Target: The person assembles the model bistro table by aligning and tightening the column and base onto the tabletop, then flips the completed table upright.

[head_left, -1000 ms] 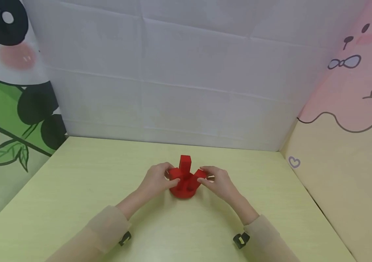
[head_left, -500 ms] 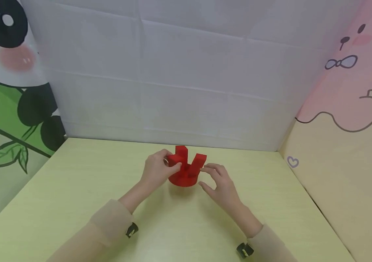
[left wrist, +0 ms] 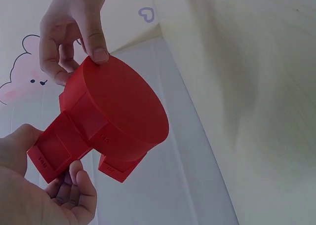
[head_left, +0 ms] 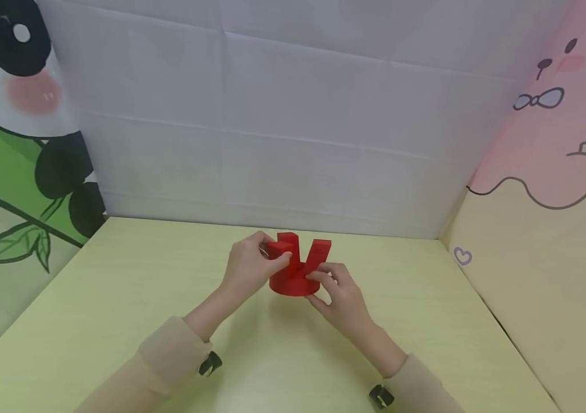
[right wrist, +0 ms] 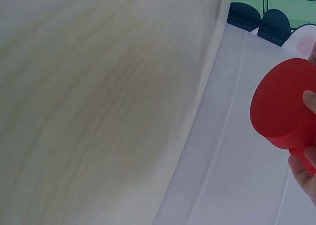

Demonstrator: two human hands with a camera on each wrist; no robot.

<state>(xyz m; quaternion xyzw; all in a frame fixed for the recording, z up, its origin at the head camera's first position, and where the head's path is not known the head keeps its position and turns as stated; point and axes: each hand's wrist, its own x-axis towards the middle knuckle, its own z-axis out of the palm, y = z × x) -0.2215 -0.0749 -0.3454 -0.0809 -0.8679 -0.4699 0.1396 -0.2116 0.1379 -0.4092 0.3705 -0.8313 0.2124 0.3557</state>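
Note:
A red plastic piece (head_left: 295,284) with a round base and three upright rectangular prongs is held up off the table between both hands. My left hand (head_left: 248,263) pinches the left prong (left wrist: 55,146), thumb on one side and fingers on the other. At the base's right side, my right hand (head_left: 346,301) grips the rim. Its thumb presses the flat round underside (left wrist: 131,101), as the left wrist view shows. Raised numbers mark the prongs and base there. The right wrist view catches the underside (right wrist: 281,99) at its right edge, with fingertips around it.
The pale wood-look table (head_left: 282,367) spreads under both arms. A white cloth wall (head_left: 293,115) rises behind it. Printed cartoon panels stand at the left (head_left: 19,149) and right (head_left: 546,229). Both wrists carry small black devices.
The red piece has risen off the table and tilted, underside toward me. My right hand let go of the right prong, moved down and took the base's rim. My left hand kept its prong.

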